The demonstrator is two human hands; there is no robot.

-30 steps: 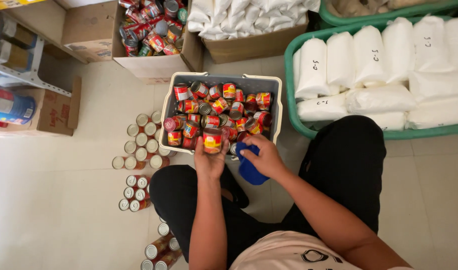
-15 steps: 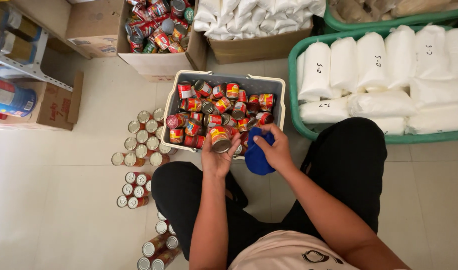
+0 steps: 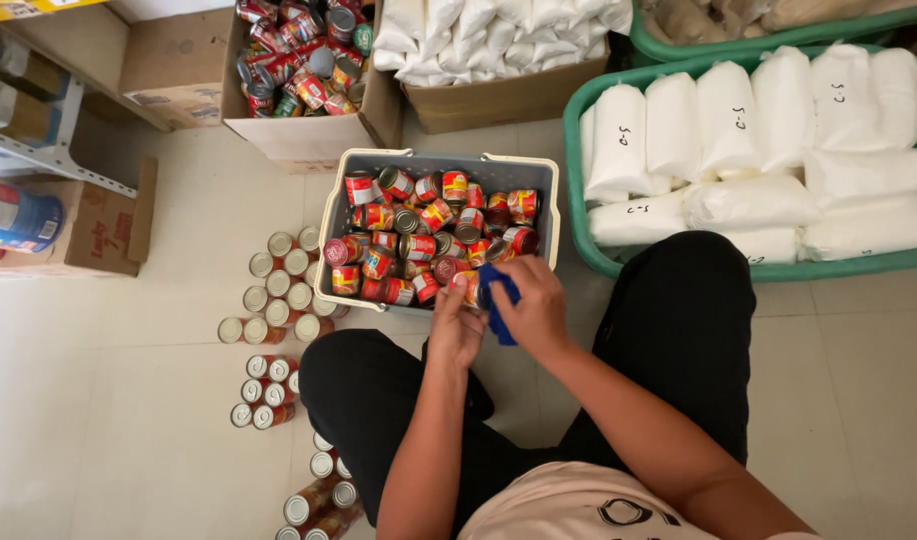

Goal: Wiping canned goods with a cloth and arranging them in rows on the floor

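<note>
— On the tiled floor, what is being held over the grey basket?
— A blue cloth is pinched in the right hand, whose grip is closed around it. Fingers of the left hand are curled at the basket's near edge, apparently around a small can; how firmly it is gripped cannot be told, since it is mostly hidden.

— What is shown of the materials?
— Short metal cans with red paper labels and shiny ribbed lids are heaped loosely in the hard plastic basket. More cans are stood upright in rows on the floor, just beside it. Soft white sacks are packed into a green crate.

— What could go wrong?
— A smooth round can might be let slip from the fingers and dropped onto the heap, it is judged, denting lids. The floor rows could be toppled by a knee, given how near they are set.
</note>
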